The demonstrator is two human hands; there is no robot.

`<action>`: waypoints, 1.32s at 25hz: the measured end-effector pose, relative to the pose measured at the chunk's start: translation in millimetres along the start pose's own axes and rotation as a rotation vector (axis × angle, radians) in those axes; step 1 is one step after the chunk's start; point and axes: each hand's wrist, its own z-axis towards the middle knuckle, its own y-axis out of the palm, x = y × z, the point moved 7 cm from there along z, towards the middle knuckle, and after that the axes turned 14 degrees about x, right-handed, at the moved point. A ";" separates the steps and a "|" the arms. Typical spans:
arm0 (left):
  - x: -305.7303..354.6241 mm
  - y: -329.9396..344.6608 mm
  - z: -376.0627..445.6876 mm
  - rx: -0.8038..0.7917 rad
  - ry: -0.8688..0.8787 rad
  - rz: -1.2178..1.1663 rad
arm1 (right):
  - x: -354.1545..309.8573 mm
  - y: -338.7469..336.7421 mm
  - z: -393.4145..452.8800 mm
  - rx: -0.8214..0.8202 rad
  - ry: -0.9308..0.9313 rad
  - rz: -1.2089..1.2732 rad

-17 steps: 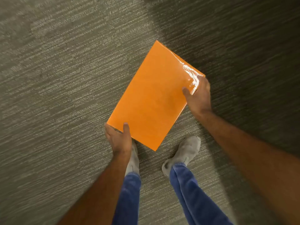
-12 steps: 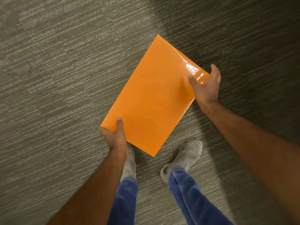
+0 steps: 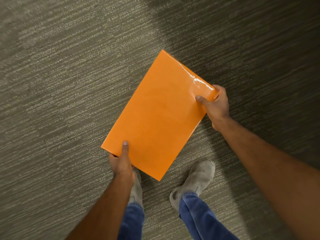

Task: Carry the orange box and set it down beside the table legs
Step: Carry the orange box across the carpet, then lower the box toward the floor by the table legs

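The orange box (image 3: 157, 116) is a flat glossy rectangle held above the carpet, turned diagonally with one corner pointing away from me. My left hand (image 3: 122, 161) grips its near left corner, thumb on top. My right hand (image 3: 214, 106) grips the far right corner, thumb on top and fingers curled around the edge. No table legs are in view.
Grey-green striped carpet (image 3: 60, 101) fills the view, darker in shadow toward the upper right. Below the box are my two feet in grey shoes (image 3: 195, 181) and blue jeans (image 3: 195, 217).
My right hand has closed its fingers around the box's right corner, after being spread half a second ago. The box sits slightly lower and nearer in view.
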 end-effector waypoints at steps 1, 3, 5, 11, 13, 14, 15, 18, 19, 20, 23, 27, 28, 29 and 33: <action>3.1 1.8 -6.0 -0.008 0.005 -0.002 | -0.3 -4.2 0.4 0.008 0.007 0.007; 10.1 5.5 -18.5 -0.016 0.020 0.004 | 0.0 -17.3 2.7 0.042 0.016 0.022; 18.8 9.3 -31.1 -0.026 0.053 0.008 | 0.3 -33.9 5.5 0.066 0.027 0.046; 61.1 34.6 -99.8 -0.141 0.185 0.017 | -13.3 -116.2 15.6 0.140 0.102 0.150; 74.5 48.3 -129.2 -0.208 0.231 0.021 | -15.9 -148.5 24.4 0.171 0.132 0.159; 79.2 56.9 -142.6 -0.245 0.252 0.035 | -18.7 -163.5 28.2 0.174 0.160 0.165; 82.7 64.8 -154.6 -0.269 0.269 0.049 | -22.8 -177.5 31.6 0.171 0.187 0.173; 95.3 89.8 -190.5 -0.314 0.282 0.046 | -25.6 -215.3 51.5 0.166 0.259 0.236; 99.7 100.0 -200.5 -0.329 0.290 0.048 | -26.7 -226.2 59.8 0.176 0.284 0.245; 102.7 110.1 -210.2 -0.344 0.299 0.053 | -26.7 -237.5 68.4 0.195 0.298 0.237; 108.4 144.6 -234.5 -0.393 0.276 0.059 | -36.0 -263.8 92.4 0.227 0.320 0.244; 120.7 196.0 -253.3 -0.452 0.240 0.024 | -57.7 -285.7 128.6 0.296 0.330 0.259; 122.4 209.7 -257.7 -0.466 0.236 0.027 | -61.0 -289.9 139.6 0.307 0.341 0.255; 125.0 221.2 -262.1 -0.474 0.231 0.036 | -62.0 -293.8 150.1 0.318 0.352 0.251; 135.2 266.5 -280.5 -0.511 0.238 0.057 | -68.4 -308.2 193.5 0.344 0.353 0.251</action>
